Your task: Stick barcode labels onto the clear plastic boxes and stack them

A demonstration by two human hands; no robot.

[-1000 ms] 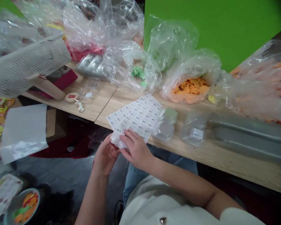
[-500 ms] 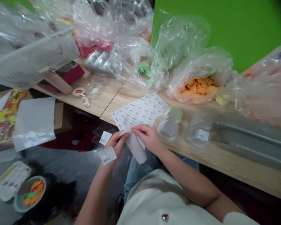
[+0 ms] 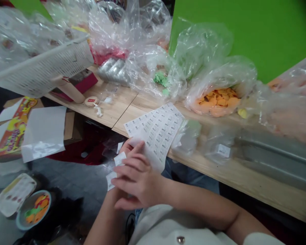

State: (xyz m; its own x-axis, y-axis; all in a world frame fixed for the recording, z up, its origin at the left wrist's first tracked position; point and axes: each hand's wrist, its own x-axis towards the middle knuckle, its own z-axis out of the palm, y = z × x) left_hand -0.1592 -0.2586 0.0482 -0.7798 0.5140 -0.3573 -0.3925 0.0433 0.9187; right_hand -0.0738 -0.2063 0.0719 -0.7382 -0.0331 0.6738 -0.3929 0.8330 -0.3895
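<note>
Fingers (image 3: pixel 129 168) of the right hand (image 3: pixel 140 183) were stretched out flat and slightly apart, pointing left, pinching nothing and laid across the left hand (image 3: pixel 130 147). The left hand was mostly covered; one digit showed, touching the near corner of the label sheet (image 3: pixel 155 131), and its grip could not be told. Two loose labels (image 3: pixel 119 159) peeked out beside the right fingertips, in front of the table edge. The label sheet lay diagonal to the edge of the wooden table (image 3: pixel 244 177), its far corner pointing toward the bag of orange pieces (image 3: pixel 216 98) and its near end drooping over the edge just above the hands; its long axis appeared to run from the hands up and to the right, though the curl left this unsure. A clear pouch (image 3: pixel 219 149) lay right of the sheet, a bag of green pieces (image 3: pixel 160 79) behind it, and a white basket (image 3: pixel 46 68) far left.
</note>
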